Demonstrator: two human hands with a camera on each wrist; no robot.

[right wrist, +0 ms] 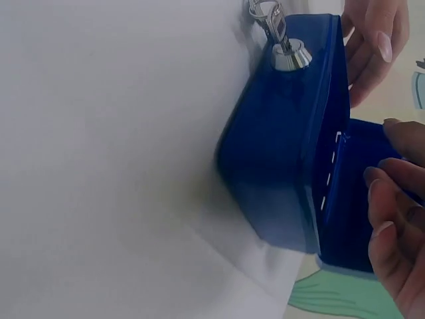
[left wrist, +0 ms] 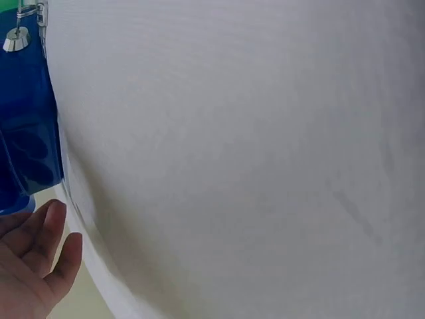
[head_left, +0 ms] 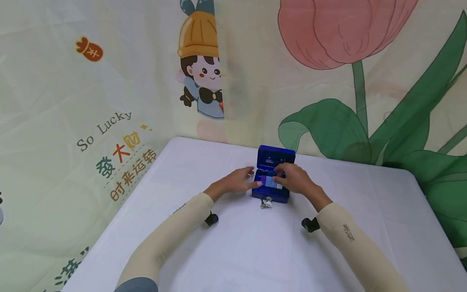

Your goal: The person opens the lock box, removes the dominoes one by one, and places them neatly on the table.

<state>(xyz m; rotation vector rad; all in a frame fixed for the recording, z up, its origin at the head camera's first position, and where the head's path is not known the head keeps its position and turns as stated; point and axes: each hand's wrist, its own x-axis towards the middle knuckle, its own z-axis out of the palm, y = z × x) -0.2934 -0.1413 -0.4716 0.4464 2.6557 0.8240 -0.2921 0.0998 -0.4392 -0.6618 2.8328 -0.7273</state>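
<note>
A blue metal cash box (head_left: 270,198) stands on the white table with its lid (head_left: 276,156) raised at the back. Inside lie flat pieces (head_left: 269,181) in purple, light blue and white; their kind is too small to tell. Keys (right wrist: 273,26) hang from the lock (right wrist: 291,56) on the front wall. My left hand (head_left: 240,179) is at the box's left side, fingers loosely bent, thumb by the rim. Over the right part of the box is my right hand (head_left: 296,178), fingers bent, thumb tip close to the pieces. Thumb and forefinger stand apart, with nothing visible between them.
The white tablecloth (head_left: 233,251) spreads around the box. Behind it hangs a printed cloth backdrop (head_left: 248,81) with a tulip and a cartoon figure. A dark wrist camera (head_left: 211,219) sits under the left forearm, another dark camera (head_left: 310,224) beside the right.
</note>
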